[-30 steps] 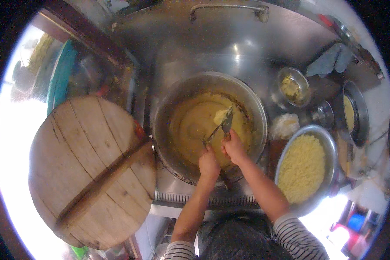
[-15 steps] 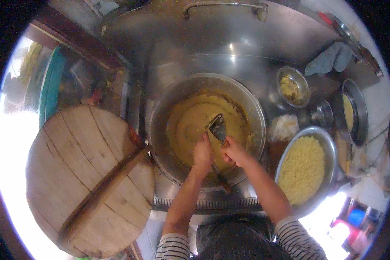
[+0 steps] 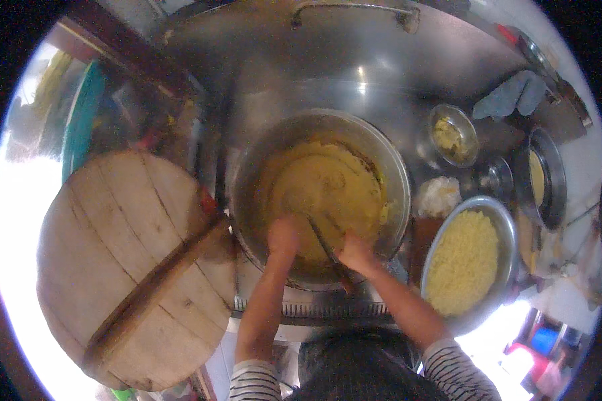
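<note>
A large metal pot holds a thick yellow-brown mixture, with darker residue along its inner wall. My left hand is over the left near part of the mixture, its fingers smeared by motion. Against the near rim leans a long tool with a dark shaft and wooden handle, its lower end in the mixture. To the right of it is my right hand, closed around what looks like the scraper; a blurred narrow part sticks out toward the pot's middle. The scraper's blade cannot be made out clearly.
A round wooden lid with a crossbar stands at the left. On the right are a metal basin of pale yellow grains, a small bowl with yellow pieces, and another metal bowl. A grey cloth lies behind them.
My left hand has come off the long tool and moved left and nearer. My right hand has drawn slightly nearer, and the scraper blade no longer shows over the pot's middle.
</note>
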Action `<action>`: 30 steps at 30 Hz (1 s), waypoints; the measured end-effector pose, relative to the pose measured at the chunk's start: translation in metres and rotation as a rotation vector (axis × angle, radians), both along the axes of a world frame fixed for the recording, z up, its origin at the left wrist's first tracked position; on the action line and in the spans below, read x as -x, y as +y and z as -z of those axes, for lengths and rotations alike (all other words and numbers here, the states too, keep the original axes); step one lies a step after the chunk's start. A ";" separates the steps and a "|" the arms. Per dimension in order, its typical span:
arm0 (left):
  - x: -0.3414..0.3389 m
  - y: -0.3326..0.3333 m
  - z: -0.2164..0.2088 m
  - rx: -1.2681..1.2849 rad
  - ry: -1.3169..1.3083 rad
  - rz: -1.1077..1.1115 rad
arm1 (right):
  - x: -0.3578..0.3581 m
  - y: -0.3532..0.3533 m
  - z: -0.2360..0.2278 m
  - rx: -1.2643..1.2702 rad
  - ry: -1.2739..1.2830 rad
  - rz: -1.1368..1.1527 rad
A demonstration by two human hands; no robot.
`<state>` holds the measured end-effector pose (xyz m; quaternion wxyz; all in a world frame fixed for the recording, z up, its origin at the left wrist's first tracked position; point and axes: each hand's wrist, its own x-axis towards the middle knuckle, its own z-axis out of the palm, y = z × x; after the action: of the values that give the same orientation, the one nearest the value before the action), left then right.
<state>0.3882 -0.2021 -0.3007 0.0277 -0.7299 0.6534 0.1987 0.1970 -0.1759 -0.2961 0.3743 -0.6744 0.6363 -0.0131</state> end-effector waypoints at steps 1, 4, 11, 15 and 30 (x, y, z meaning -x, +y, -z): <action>-0.007 0.005 -0.004 -0.021 0.005 -0.073 | -0.010 0.002 -0.003 -0.123 0.064 -0.083; -0.038 0.036 0.008 0.307 0.132 -0.074 | -0.031 0.005 0.015 -0.159 0.095 -0.264; -0.035 0.075 -0.052 0.204 0.407 -0.401 | -0.032 0.001 0.079 -0.166 0.126 -0.191; -0.065 0.112 -0.049 0.199 0.471 -0.462 | -0.008 -0.026 0.008 -0.301 0.185 -0.271; -0.077 0.133 -0.072 0.254 0.585 -0.558 | 0.073 -0.151 0.020 0.110 0.767 -0.381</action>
<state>0.4650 -0.0694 -0.2289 -0.3042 -0.7893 0.4303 0.3152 0.1243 -0.3272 -0.3162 0.0699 -0.7547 0.5920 0.2739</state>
